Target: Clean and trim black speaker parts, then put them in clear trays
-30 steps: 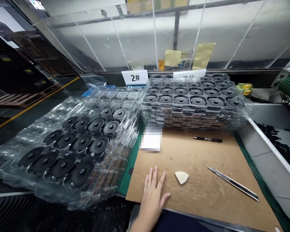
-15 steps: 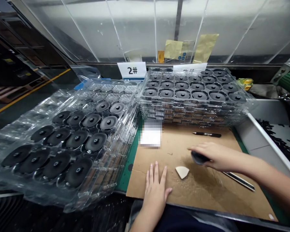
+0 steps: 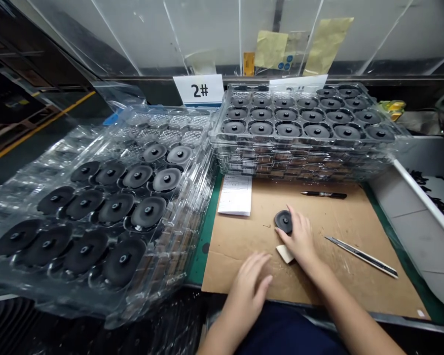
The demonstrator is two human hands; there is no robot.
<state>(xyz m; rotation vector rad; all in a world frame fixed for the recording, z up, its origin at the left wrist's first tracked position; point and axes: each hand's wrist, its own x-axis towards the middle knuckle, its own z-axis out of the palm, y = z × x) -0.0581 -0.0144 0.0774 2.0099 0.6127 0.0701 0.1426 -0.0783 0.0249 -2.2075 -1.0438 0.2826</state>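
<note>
My right hand (image 3: 299,235) rests on the brown cardboard sheet (image 3: 318,276), its fingers closed around the edge of a round black disc part (image 3: 283,221) lying there. A small cream wedge-shaped piece (image 3: 284,253) lies just under that hand's wrist. My left hand (image 3: 249,288) lies palm down on the cardboard near its front edge, fingers loosely spread and holding nothing.
A stack of clear trays with black discs (image 3: 107,217) sits at the left, and a second stack (image 3: 299,128) at the back. A paper slip (image 3: 236,195), a black pen (image 3: 323,195) and a thin metal blade (image 3: 360,255) lie on the cardboard. A white bin (image 3: 418,217) stands at the right.
My right hand came in from the right with a black disc and has set it down left of where it was. My left hand shifted slightly right and its fingers curled a little.
</note>
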